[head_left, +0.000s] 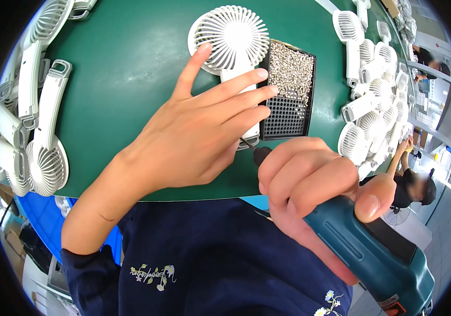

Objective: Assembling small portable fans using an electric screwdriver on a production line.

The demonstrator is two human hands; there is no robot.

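Observation:
A white handheld fan (231, 37) lies on the green worktop, its round slatted grille at the far end and its handle toward me. My left hand (194, 126) rests across the handle, fingers stretched out and spread. The index fingertip touches the grille's edge; the other fingertips reach past the handle's right side. My right hand (315, 184) is wrapped round a teal and black electric screwdriver (378, 258). Its thin bit points at the near end of the fan's handle, beside my left hand. Whether the bit touches a screw cannot be made out.
Right of the fan stands a black tray (287, 117) of small holes, its far part heaped with tiny screws (291, 66). White fans (378, 105) pile up at the right; more fans (43, 163) line the left edge. Beyond the right side, a person (415, 184) works.

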